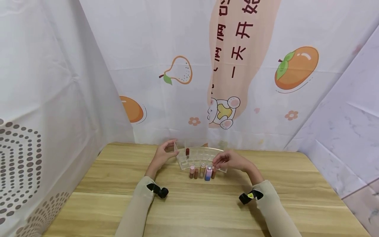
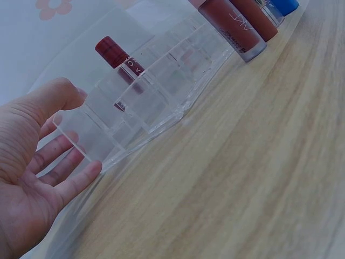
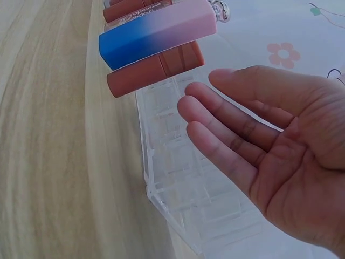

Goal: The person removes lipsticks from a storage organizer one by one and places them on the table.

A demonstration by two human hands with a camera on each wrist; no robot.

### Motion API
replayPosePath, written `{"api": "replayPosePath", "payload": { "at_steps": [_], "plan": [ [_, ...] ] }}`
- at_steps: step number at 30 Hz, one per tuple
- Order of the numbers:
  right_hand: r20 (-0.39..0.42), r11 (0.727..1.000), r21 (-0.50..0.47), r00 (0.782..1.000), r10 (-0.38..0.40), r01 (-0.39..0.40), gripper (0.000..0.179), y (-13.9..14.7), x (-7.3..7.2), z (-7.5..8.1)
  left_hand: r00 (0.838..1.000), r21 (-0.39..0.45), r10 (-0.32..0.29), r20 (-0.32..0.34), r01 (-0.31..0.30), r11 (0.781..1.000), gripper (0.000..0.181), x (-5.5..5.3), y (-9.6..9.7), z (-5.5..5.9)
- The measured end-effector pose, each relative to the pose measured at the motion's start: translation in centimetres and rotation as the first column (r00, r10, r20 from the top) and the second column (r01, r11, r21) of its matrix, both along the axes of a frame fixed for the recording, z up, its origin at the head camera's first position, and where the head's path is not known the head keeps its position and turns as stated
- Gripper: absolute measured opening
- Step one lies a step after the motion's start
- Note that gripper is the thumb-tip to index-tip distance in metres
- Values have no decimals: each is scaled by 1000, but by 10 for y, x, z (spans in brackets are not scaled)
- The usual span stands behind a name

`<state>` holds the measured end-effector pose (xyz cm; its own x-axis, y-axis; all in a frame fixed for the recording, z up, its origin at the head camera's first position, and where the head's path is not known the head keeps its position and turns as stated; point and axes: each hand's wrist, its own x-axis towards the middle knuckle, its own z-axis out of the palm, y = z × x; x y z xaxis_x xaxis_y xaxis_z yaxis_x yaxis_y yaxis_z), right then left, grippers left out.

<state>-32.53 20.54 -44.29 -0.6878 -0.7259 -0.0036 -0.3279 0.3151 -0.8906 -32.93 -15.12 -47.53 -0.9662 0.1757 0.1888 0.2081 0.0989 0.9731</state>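
A clear acrylic lipstick organizer (image 1: 204,154) with stepped compartments stands at the back of the table. My left hand (image 1: 161,156) grips its left end, thumb at the upper edge and fingers along the outer wall. One dark red lip tube (image 2: 119,59) stands in a left compartment. In front of the organizer is a row of upright lip products: a pink-capped brown tube (image 1: 191,172), a small brown tube (image 1: 196,173), a clear tube (image 1: 202,171), a pink-to-blue lipstick (image 3: 156,33) and a brown lipstick (image 3: 155,69). My right hand (image 3: 269,135), holding nothing, hovers beside that last lipstick with fingers loosely bent.
The wooden table (image 1: 195,207) extends in front and to both sides. Behind it hangs a white printed curtain (image 1: 154,108), close to the organizer's back. Black wrist cameras sit on both forearms.
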Motion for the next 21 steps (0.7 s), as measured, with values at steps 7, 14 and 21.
{"api": "replayPosePath", "payload": {
  "at_steps": [7, 14, 21],
  "plan": [
    [-23, 997, -4, 997, -80, 80, 25, -4, -2, 6, 1000, 0, -6, 3, 6, 1000, 61, 1, 0, 0],
    [-33, 991, -15, 991, -130, 129, 27, -15, -8, 13, 1000, 11, -1, -3, 1, 1000, 62, 1, 1, -1],
    [-64, 988, -52, 987, -150, 147, 28, -26, -16, 21, 1000, 11, 3, -17, -3, 1000, 61, 1, 1, -2]
  ]
}}
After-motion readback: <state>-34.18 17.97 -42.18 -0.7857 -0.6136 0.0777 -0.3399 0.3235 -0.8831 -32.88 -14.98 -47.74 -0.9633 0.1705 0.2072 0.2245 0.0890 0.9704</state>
